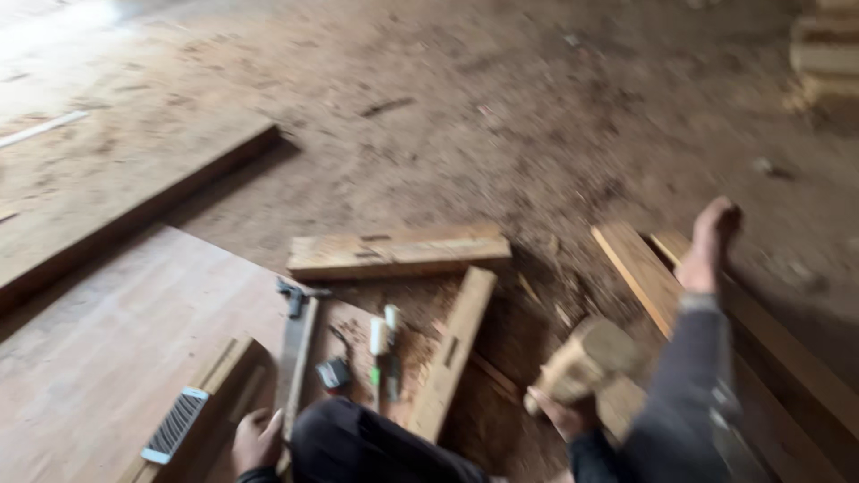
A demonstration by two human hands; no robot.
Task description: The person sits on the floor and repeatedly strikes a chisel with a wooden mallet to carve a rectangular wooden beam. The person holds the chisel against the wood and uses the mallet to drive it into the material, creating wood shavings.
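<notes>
Two hands low down: right hand (562, 417) clenched round chunky wood block (586, 360), lifted just above dusty floor (501, 134). Looks hard, stiff, fairly heavy; best gripped round the thin end. Left hand (258, 440) curled beside saw (295, 349), grip too blurry to tell.

Left hand (258, 440) curled; right hand (565, 413) (blurred) clenched

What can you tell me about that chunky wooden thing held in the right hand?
The wooden block looks like a short, thick, pale offcut with a rounded, darker end face turned towards the camera. It is blurred, so finer detail cannot be made out. The right hand grips it from below, and it tilts up and to the right above the sawdust-covered floor, beside the person's grey-trousered leg. Nothing else visibly touches it.
</notes>
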